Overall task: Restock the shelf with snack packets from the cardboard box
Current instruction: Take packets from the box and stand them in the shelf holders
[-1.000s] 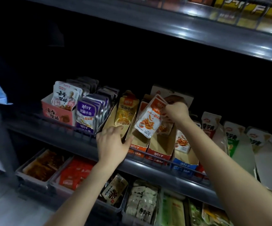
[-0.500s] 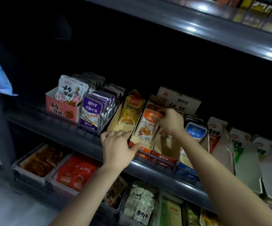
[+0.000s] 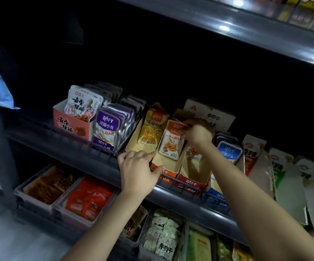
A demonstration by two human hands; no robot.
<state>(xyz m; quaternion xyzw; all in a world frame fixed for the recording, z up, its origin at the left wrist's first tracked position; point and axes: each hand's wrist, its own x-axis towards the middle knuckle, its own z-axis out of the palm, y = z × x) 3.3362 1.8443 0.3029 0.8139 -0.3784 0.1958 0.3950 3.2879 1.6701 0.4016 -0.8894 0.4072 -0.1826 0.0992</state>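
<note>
Packet [image 3: 172, 140] stands in its carton [image 3: 164, 166] mid-frame, top pinched by right fingers [image 3: 187, 123]; left fingers [image 3: 133, 157] grip the carton front. Earlier it hung tilted.

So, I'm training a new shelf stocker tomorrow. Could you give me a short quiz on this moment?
1. What colour is the foil snack packet that the right hand pinches by its top? A) purple B) orange-and-white C) blue
2. True or false: the left hand holds a packet.
3. Fill in: the pinched packet stands in an open ___ display box.
Key: 1 B. 2 False: there is no packet in it, and it rests at the shelf's grey front edge. 3 cardboard.
</note>
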